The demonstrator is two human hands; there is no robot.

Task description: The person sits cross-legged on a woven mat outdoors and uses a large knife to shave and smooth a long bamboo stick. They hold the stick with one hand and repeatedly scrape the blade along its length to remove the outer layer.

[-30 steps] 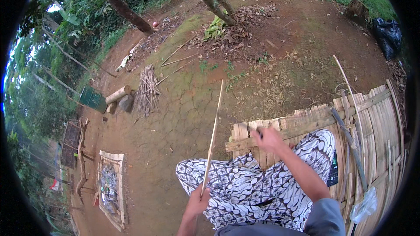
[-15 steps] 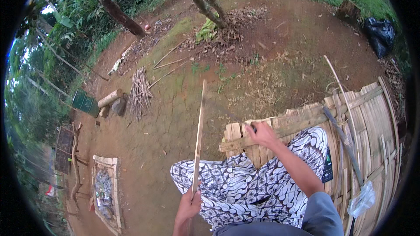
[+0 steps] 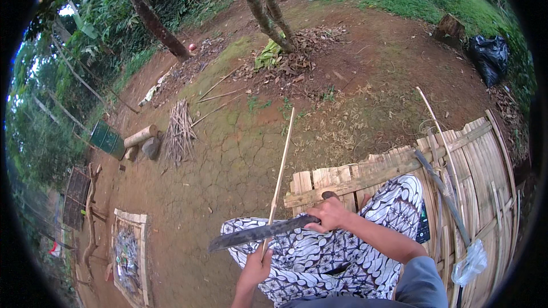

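Stick (image 3: 282, 165) gripped by left hand (image 3: 256, 267), knife (image 3: 250, 236) by right hand (image 3: 330, 215), held low across stick; shaving seemingly underway, steady stroke needed next.

The machete (image 3: 257, 234) hides part of the pale strip (image 3: 282, 165), and the left hand (image 3: 256, 268) its lower stretch; patterned trousers (image 3: 319, 248) partly cover a phone (image 3: 423, 228).

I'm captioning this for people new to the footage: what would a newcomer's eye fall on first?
First, the long dark blade in the right grip, crossing in front of the pale strip at lower centre. The left grip holds that strip, beside the boldly patterned black-and-white cloth over the person's legs. Farther off, a shiny black bag stands out at upper right.
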